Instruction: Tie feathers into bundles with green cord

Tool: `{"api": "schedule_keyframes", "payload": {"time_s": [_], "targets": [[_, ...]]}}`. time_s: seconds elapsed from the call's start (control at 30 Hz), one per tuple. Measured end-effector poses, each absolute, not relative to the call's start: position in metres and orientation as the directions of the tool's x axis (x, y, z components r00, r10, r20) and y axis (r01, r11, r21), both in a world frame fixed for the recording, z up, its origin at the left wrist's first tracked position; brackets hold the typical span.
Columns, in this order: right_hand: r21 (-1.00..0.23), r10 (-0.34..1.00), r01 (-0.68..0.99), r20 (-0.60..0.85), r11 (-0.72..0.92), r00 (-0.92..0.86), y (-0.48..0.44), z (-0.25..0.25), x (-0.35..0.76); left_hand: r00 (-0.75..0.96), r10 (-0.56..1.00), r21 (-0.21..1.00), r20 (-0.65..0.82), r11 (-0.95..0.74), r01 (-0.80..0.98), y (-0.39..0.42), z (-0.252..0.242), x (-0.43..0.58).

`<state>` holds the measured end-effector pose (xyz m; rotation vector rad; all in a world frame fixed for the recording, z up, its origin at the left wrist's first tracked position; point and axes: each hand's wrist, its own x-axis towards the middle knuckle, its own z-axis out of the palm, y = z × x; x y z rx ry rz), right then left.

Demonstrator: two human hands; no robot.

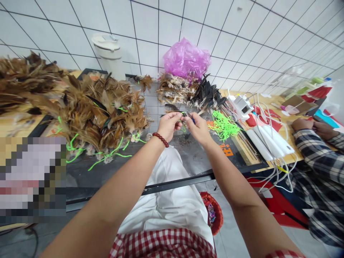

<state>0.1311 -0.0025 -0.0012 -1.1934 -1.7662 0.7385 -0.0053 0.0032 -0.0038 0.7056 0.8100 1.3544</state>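
My left hand [170, 125], with a dark red bead bracelet [160, 139] at its wrist, is closed in a pinch. Dark feather tips [172, 107] stick out beyond its fingers, and a bit of bright green string [183, 128] shows between the two hands. Close beside it, my right hand [197, 127] is also closed. Something dark with a blue part pokes from its fingers, too small to name. To the left lies a big heap of brown feather bunches [107, 107], several tied with green string. Loose green strings [225, 124] lie to the right.
Behind my hands are pale feathers [173, 89], black feathers [206, 93] and a pink plastic bag [186, 59]. A white bin [109, 53] stands by the tiled wall. White power strips [268, 141] and cables lie right. Another person's sleeve [317, 150] is at far right.
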Motion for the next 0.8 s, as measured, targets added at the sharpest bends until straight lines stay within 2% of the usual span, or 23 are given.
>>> {"api": "schedule_keyframes", "payload": {"time_s": [0.1, 0.2, 0.8], "targets": [[-0.754, 0.909, 0.511, 0.367, 0.414, -0.197, -0.0043, -0.0012, 0.1277, 0.028, 0.996, 0.832, -0.088, 0.089, -0.547, 0.0043, -0.0052, -0.0063], [-0.733, 0.904, 0.529, 0.367, 0.427, -0.22, -0.0036, -0.0024, 0.1266, 0.024, 0.997, 0.839, -0.08, 0.08, -0.539, 0.0047, -0.0058, -0.0066], [-0.774, 0.924, 0.505, 0.323, 0.382, -0.204, 0.0007, -0.0075, 0.1275, -0.022, 0.999, 0.87, -0.046, 0.029, -0.492, 0.0064, -0.0074, -0.0049]]}}
